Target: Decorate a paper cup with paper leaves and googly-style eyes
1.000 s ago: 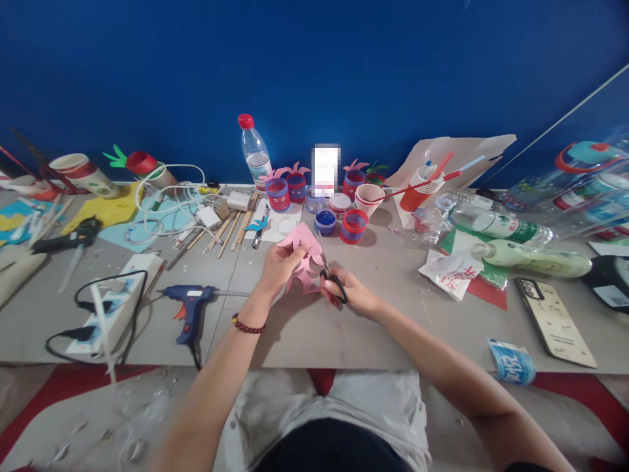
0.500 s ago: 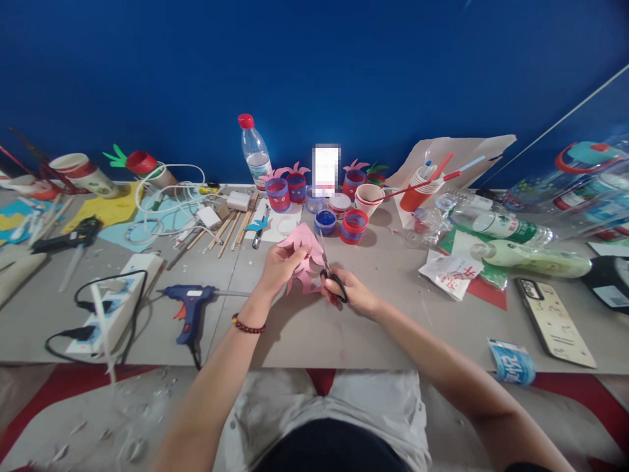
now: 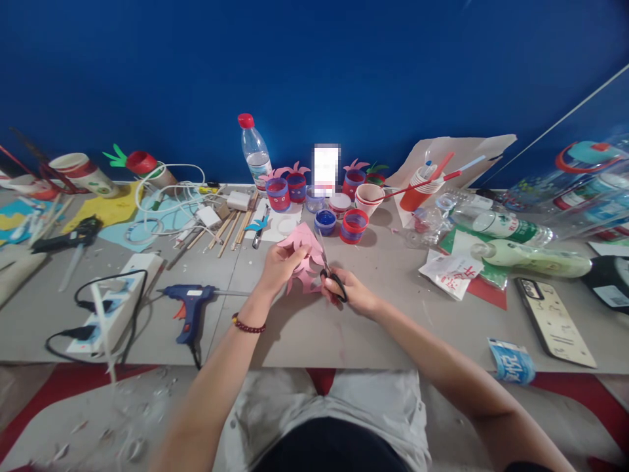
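Pinched in my left hand [image 3: 284,264] is a sheet of pink paper [image 3: 305,237] with a jagged, leaf-like cut outline, held above the table. My right hand [image 3: 351,292] has its fingers in the black handles of a pair of scissors [image 3: 336,286]. The scissor blades point up and away, along the paper's right edge; whether they bite into it I cannot tell. Just beyond the paper stand a jar of blue paint [image 3: 325,223] and a red and purple painted cup [image 3: 354,226].
A blue glue gun [image 3: 189,308] lies left of my arm, beside a power strip [image 3: 118,301]. Painted cups with paper leaves [image 3: 278,195] and a water bottle [image 3: 255,151] stand at the back. Rightward lie plastic bottles [image 3: 501,224] and a phone [image 3: 555,321].
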`<action>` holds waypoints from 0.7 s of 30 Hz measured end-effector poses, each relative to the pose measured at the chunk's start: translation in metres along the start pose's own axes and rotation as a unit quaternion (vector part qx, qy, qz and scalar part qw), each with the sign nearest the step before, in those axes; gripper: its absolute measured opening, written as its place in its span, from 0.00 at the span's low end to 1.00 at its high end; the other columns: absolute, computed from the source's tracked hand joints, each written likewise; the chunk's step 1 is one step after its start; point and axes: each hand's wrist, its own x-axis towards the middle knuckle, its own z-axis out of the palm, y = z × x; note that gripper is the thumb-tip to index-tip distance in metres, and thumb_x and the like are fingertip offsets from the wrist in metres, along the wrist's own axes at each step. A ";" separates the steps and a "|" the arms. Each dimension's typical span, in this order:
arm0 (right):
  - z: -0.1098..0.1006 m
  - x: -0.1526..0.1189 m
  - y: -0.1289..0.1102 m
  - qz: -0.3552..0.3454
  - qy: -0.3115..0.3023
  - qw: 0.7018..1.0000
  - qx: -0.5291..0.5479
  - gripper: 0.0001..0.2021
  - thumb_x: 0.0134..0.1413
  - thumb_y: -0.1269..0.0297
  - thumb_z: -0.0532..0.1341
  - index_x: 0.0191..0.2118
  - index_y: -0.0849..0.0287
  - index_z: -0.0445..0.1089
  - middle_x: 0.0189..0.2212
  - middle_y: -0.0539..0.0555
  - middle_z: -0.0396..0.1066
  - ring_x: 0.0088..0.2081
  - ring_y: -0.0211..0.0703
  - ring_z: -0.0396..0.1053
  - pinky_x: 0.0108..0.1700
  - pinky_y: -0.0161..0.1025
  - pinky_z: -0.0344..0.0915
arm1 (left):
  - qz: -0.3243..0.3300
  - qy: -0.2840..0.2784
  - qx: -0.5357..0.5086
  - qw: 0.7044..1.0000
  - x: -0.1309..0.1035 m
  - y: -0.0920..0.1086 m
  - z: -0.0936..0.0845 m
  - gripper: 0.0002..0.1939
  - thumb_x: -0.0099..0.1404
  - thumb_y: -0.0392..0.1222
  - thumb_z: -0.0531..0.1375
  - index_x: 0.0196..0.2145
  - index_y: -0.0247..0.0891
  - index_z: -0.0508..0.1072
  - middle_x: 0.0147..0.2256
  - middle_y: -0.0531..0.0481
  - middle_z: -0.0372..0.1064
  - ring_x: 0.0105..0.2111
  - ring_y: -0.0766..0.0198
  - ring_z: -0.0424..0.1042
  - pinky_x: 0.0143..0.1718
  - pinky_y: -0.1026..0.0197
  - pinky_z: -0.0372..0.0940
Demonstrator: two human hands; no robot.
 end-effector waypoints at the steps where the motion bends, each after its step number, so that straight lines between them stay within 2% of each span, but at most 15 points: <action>1: 0.000 0.000 0.000 0.000 -0.001 1.000 0.002 0.24 0.47 0.42 0.64 0.31 0.59 0.60 0.19 0.45 0.62 0.18 0.31 0.57 0.18 0.30 0.53 | 0.005 -0.004 -0.002 1.000 0.000 0.000 0.000 0.13 0.54 0.49 0.66 0.25 0.36 0.73 0.20 0.54 0.65 0.21 0.70 0.64 0.22 0.66 0.59; 12: 0.000 0.000 0.000 0.002 0.003 1.000 -0.012 0.24 0.47 0.41 0.64 0.31 0.59 0.59 0.18 0.44 0.62 0.18 0.30 0.57 0.18 0.30 0.53 | 0.037 -0.003 0.002 0.999 0.004 -0.006 -0.002 0.14 0.55 0.50 0.66 0.23 0.36 0.73 0.18 0.55 0.62 0.18 0.72 0.60 0.20 0.67 0.55; 21: -0.001 0.001 0.002 0.010 -0.007 1.000 -0.009 0.23 0.48 0.42 0.64 0.31 0.59 0.59 0.18 0.44 0.61 0.17 0.30 0.56 0.15 0.29 0.51 | 0.040 0.010 0.028 0.999 0.003 0.000 0.000 0.16 0.55 0.51 0.65 0.21 0.36 0.71 0.17 0.56 0.58 0.18 0.73 0.55 0.18 0.67 0.51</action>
